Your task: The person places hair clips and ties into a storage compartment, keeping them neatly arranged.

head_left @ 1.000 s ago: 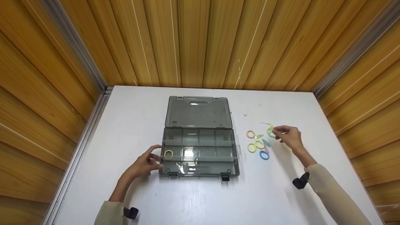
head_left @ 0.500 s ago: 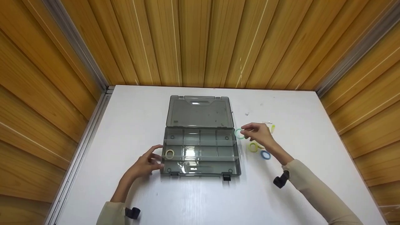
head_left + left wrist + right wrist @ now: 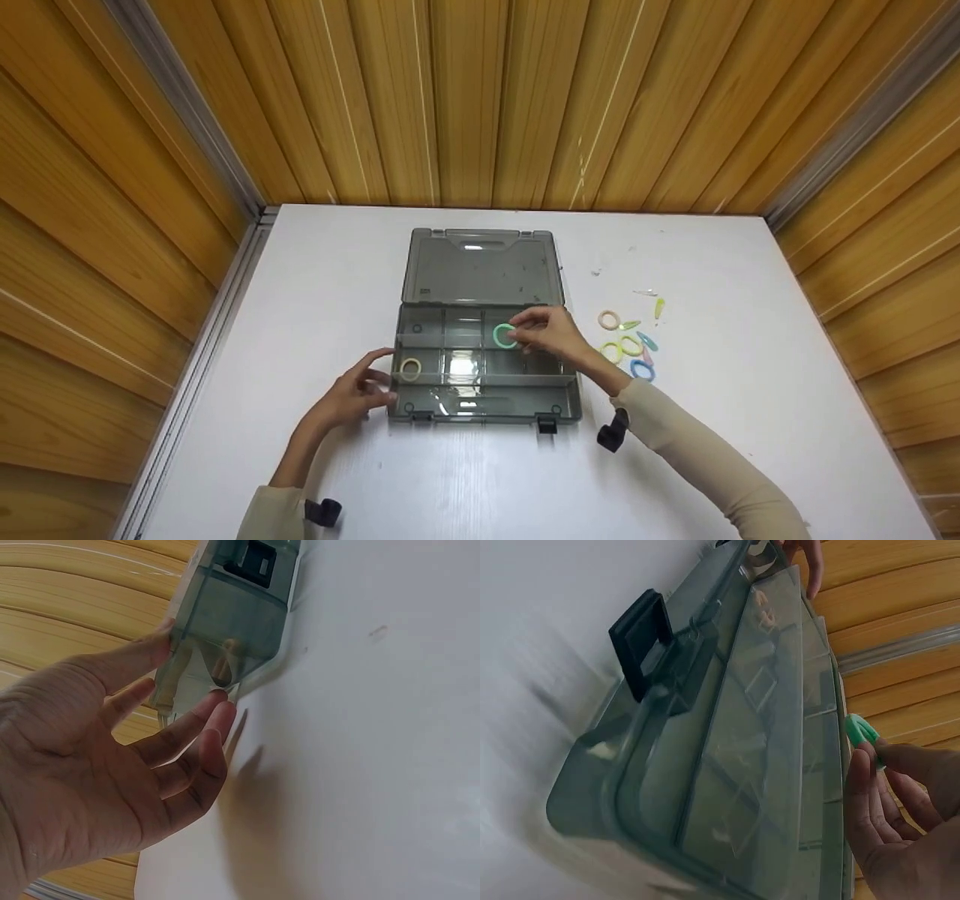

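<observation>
In the head view, my right hand (image 3: 551,332) pinches a mint-green hair tie (image 3: 503,336) between thumb and fingertips, above the back compartments of a grey see-through organizer box (image 3: 484,415). The right wrist view shows the green hair tie (image 3: 861,729) at the fingertips too. My left hand (image 3: 352,394) rests against the box's left side with thumb and fingers spread; the left wrist view shows its fingertips touching the box end (image 3: 232,622). A cream hair tie (image 3: 410,369) lies in the left middle compartment.
The box lid (image 3: 484,266) lies open behind it. Right of the box are a peach hair tie (image 3: 609,320), a blue one (image 3: 642,370), yellow ones and several hair clips (image 3: 659,308). Wooden panels (image 3: 465,105) enclose the white table (image 3: 330,262).
My right hand has carried the green hair tie leftward from the loose pile to above the box. My left hand stays at the box's left side.
</observation>
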`<state>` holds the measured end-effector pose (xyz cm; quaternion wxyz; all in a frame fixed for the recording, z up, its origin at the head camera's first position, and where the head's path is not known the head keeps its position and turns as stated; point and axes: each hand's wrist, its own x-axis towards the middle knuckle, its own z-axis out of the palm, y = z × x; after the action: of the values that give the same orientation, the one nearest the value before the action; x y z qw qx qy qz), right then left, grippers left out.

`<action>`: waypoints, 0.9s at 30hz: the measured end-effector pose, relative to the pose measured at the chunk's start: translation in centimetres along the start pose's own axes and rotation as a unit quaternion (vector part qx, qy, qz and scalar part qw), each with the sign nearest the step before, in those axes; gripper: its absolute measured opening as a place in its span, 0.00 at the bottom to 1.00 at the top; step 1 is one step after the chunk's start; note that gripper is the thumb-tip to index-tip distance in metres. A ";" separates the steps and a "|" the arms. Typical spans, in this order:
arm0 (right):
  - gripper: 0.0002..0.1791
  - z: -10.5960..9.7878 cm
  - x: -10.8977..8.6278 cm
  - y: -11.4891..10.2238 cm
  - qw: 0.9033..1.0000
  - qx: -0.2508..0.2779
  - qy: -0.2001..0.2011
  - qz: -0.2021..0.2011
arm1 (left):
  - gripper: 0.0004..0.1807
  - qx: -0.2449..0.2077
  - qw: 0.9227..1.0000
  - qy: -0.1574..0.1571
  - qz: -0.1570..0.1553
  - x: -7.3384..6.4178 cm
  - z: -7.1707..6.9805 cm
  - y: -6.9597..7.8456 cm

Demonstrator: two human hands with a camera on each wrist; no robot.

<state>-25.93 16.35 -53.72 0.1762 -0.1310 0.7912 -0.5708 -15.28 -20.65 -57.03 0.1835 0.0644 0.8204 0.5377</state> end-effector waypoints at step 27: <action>0.11 8.5 1.1 -0.3 0.997 -0.065 -0.004 -0.046 | 0.42 0.008 1.000 0.000 -0.016 0.1 -0.2 -0.4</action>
<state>-23.33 8.52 -55.96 0.1439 -0.1808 0.8189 -0.5253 -15.42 -20.93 -57.33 0.1918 0.0528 0.8258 0.5278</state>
